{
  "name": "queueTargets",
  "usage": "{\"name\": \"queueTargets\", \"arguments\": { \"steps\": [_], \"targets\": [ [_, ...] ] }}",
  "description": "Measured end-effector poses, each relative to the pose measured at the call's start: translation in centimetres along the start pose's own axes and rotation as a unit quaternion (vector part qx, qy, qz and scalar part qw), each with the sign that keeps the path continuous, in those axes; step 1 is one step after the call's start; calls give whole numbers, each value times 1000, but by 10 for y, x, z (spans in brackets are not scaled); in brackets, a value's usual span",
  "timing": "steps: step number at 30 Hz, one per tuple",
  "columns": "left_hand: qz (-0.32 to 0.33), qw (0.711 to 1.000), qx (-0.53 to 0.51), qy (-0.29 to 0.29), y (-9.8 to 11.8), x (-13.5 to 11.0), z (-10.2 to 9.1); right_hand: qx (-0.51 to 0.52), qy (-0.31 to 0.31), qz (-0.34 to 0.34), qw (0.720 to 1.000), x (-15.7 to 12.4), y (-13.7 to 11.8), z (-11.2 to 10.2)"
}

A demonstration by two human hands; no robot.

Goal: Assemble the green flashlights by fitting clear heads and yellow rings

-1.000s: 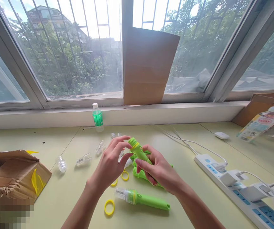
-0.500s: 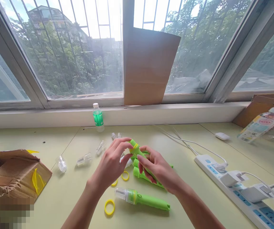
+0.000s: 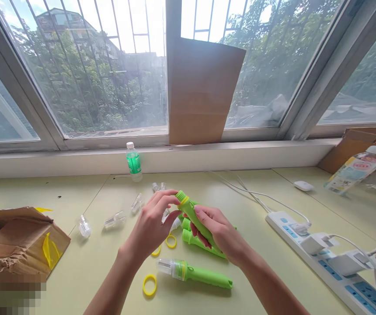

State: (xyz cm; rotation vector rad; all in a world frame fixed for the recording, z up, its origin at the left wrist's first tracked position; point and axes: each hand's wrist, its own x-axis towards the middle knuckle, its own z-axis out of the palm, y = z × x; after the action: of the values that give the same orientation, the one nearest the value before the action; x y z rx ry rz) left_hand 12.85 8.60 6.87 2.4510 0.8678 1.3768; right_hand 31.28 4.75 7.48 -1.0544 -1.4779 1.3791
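Left hand [image 3: 157, 214] arched, gripping tilted green tube [image 3: 190, 211] near threaded end; right hand [image 3: 214, 225] curled, clasping its body

Left hand [image 3: 155, 213] at threaded end [image 3: 181, 196], right hand [image 3: 217, 225] around green tube [image 3: 202, 226]

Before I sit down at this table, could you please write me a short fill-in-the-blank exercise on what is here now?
1. The right hand grips a handle whose main colour is ____.
2. The fingertips by the handle's threaded end belong to the ____ hand.
3. The loose ring lowest in the picture is coloured ____.
4. In the picture, the power strip lies to the ____ of both hands.

Missing words: green; left; yellow; right.
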Motion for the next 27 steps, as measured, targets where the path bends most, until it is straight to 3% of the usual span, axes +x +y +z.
{"name": "queueTargets", "arguments": {
  "steps": [6, 11, 16, 20, 27],
  "targets": [
    [-5, 1000, -1, 5, -2, 1, 2, -24, 21, 37, 999, -4, -1, 2],
    [-2, 1000, 8, 9, 0, 1, 0, -18, -4, 15, 1000, -3, -5, -1],
    [-9, 999, -2, -33, 2, 0, -7, -37, -9, -14, 999, 1, -2, -4],
    [-22, 997, -4, -68, 3, -1, -10, -24, -19, 4, 1000, 0, 0, -2],
    [-9, 999, 9, -39, 2, 0, -9, -10, 2, 47, 999, -5, -3, 0]
  ]
}}
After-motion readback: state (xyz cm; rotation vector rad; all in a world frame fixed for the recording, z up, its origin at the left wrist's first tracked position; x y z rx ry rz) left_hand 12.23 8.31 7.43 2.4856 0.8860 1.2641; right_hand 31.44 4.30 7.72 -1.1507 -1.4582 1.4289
